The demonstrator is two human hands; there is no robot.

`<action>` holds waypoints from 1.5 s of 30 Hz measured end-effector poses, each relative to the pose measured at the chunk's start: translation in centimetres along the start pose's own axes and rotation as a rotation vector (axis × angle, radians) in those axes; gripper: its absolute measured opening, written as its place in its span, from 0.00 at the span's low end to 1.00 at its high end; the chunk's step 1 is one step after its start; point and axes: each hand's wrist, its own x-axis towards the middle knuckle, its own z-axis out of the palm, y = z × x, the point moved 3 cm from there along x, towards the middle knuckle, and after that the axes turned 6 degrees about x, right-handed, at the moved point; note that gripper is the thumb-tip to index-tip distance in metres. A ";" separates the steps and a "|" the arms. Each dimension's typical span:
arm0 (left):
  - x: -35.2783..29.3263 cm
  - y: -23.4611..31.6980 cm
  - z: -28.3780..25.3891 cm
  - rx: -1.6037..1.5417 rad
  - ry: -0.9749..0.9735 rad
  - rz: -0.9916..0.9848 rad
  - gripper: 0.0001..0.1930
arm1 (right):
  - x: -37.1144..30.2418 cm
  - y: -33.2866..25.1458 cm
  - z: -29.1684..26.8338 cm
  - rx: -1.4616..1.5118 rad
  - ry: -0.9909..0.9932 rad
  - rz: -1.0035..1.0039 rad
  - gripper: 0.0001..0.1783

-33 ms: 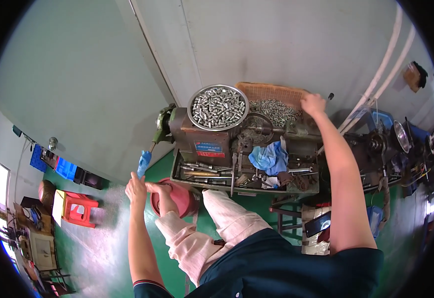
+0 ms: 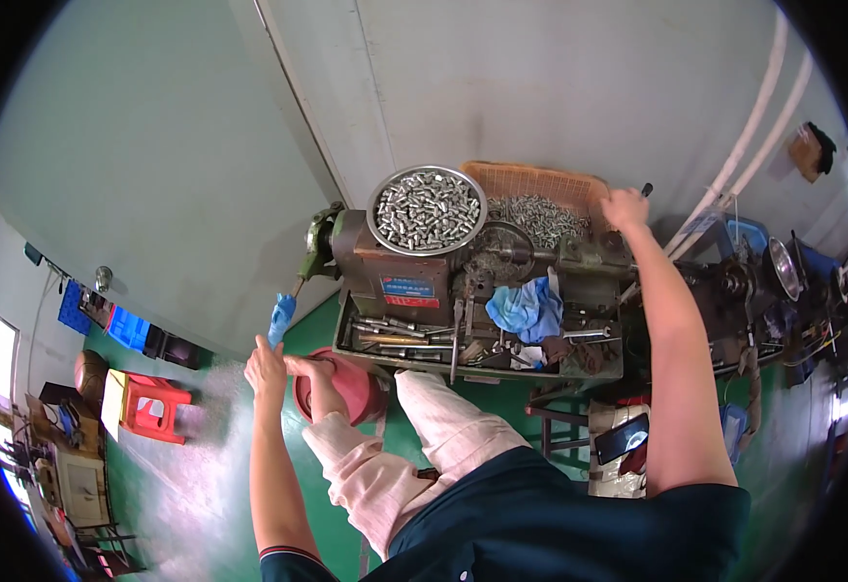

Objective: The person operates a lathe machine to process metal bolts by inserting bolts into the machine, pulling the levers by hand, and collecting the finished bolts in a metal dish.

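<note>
My left hand point(image 2: 266, 369) is closed round the lower end of a lever wrapped in blue cloth point(image 2: 282, 315). The lever runs up to a green fitting point(image 2: 319, 242) at the left end of a small lathe-like machine point(image 2: 395, 276). At the machine's far right, my right hand point(image 2: 625, 208) has its fingers curled at a handle with a black knob point(image 2: 647, 189); the knob shows just past the hand. Close by stands an orange basket point(image 2: 530, 177) holding many small metal pieces point(image 2: 540, 218). A round steel bowl point(image 2: 373, 225), full of shiny metal parts point(image 2: 427, 209), sits on top of the machine.
A tray point(image 2: 400, 366) of tools and a blue rag point(image 2: 526, 308) lies along the machine's front. Below are a red bucket point(image 2: 351, 393) and a phone point(image 2: 623, 439). Another machine point(image 2: 734, 291) stands right; a red stool point(image 2: 157, 407) is left. A wall point(image 2: 540, 87) rises behind.
My right hand has shifted slightly right, away from the basket's edge and up against the black-knobbed handle. The left hand stays on the blue-wrapped lever.
</note>
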 end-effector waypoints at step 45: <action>0.3 -0.6 1.4 -0.011 0.092 0.093 0.13 | -13.5 10.4 -2.7 -0.045 0.197 0.044 0.30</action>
